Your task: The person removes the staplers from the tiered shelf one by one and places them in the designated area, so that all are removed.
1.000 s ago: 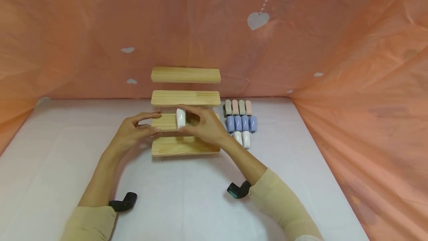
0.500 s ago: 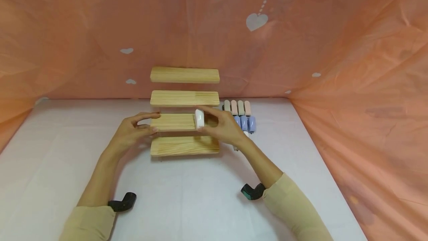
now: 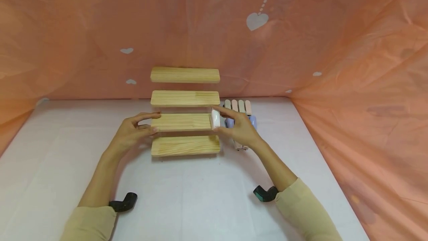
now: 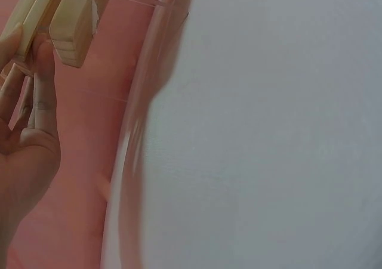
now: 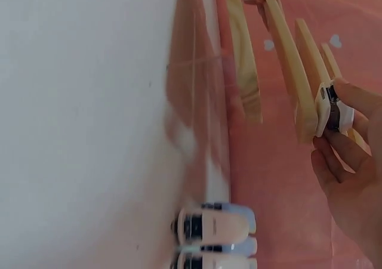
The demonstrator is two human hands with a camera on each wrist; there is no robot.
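A wooden rack with several narrow shelves stands at the middle of the table. My left hand (image 3: 132, 131) holds the left end of the second shelf from the front (image 3: 180, 122), its thumb at the front edge and fingers at the back. In the left wrist view its fingertips touch the wood. At that shelf's right end is a small white stapler (image 3: 216, 119), which my right hand (image 3: 242, 129) pinches between thumb and fingers. The right wrist view shows the stapler's dark mechanism (image 5: 333, 109) beside the shelf end.
Right of the rack, mini staplers lie in rows: pale green and pink ones (image 3: 241, 106) at the back, blue ones (image 3: 229, 122) before them, partly hidden by my right hand. An orange curtain (image 3: 187, 29) hangs behind the white table (image 3: 180, 196).
My right hand has moved the white stapler rightward along the shelf, from near its middle to its right end. The left hand has stayed at the left end.
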